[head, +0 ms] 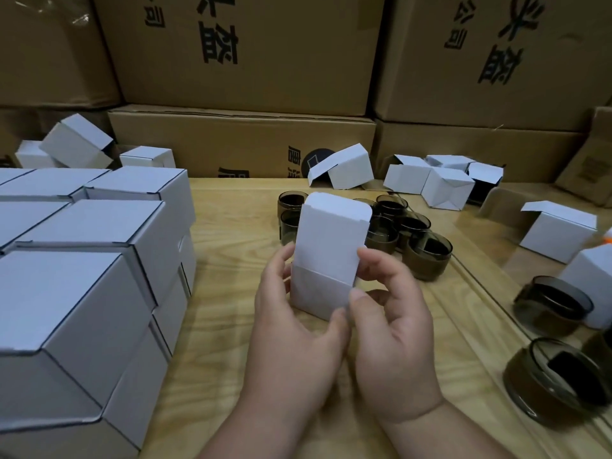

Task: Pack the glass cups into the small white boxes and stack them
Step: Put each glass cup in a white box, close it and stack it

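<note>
I hold a small white box (326, 260) above the middle of the wooden table (225, 293), its lid flap standing up and facing me. My left hand (294, 326) grips its left side and lower front. My right hand (390, 319) pinches its right edge with thumb and fingers. What is inside the box is hidden. Behind it stands a cluster of several dark smoky glass cups (410, 233). More glass cups (553, 306) sit at the right, one large one (559, 382) near the table's edge. A stack of shut white boxes (86, 270) fills the left side.
Several open white boxes (440, 180) lie along the back of the table, and others (559, 230) stand at the right. A few tipped white boxes (76, 144) lie at the back left. Big brown cartons (245, 54) wall off the rear.
</note>
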